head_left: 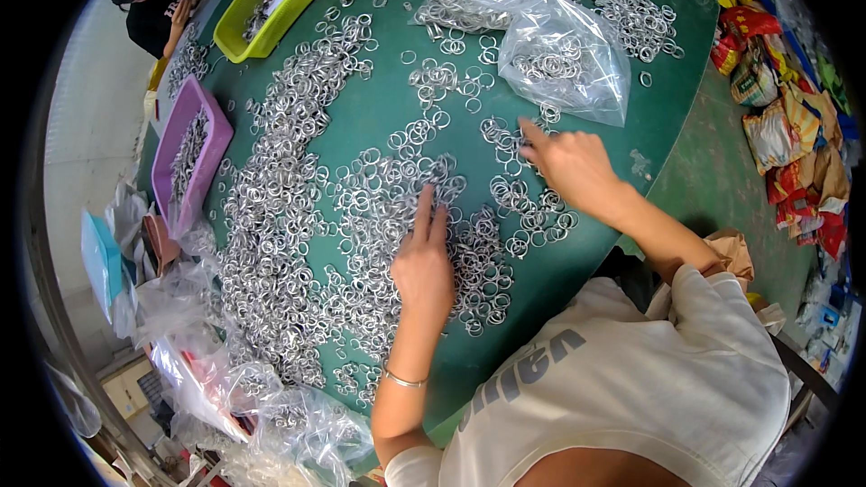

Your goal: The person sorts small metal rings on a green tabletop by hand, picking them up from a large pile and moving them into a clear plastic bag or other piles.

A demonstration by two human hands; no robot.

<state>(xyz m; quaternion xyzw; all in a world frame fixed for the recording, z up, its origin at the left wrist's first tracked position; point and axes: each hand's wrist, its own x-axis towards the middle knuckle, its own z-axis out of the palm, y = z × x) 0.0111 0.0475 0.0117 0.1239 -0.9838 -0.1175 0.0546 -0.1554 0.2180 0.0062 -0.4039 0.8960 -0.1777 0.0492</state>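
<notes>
Small silver metal rings (379,207) lie spread over the green table (622,140). Left hand (422,266) flat, fingers out, pressing on the heap; right hand (570,167) loosely curled, forefinger poking rings nr the clear plastic bag (568,59). Looks like mid-sorting; next needs pinching w/ fingertips.

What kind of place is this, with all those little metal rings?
Probably a small workshop for hand-sorting parts: metal rings cover a green table, with clear bags of rings and plastic trays around the person's hands.
</notes>
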